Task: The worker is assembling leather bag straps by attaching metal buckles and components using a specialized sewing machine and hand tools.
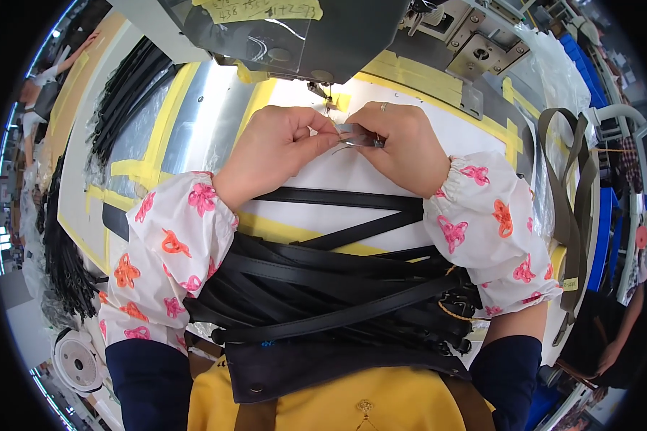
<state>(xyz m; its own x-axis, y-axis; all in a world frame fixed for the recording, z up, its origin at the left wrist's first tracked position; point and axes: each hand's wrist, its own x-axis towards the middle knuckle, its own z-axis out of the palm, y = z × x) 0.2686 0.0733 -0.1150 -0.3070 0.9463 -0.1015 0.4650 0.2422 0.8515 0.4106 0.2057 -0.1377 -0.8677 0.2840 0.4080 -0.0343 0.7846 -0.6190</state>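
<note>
Both of my hands meet just below the needle area point(327, 97) of a sewing machine point(287, 47). In my right hand point(404, 144) is a pair of small metal thread snips point(358, 136), its blades pointing left. The fingertips of my left hand point(277, 151) are pinched together at the blade tips; what lies between them is too small to make out. Black stitched straps point(338, 197) cross the white work surface point(320, 172) below my hands. A thick heap of similar black straps point(323, 287) lies across my lap.
Yellow tape point(169, 122) borders the work surface. Bundled black strips point(126, 90) lie at the far left, with more hanging point(65, 251) nearer me. Olive straps point(571, 201) hang at the right, beside clear plastic point(553, 65). Another person's arm point(622, 334) shows at the right edge.
</note>
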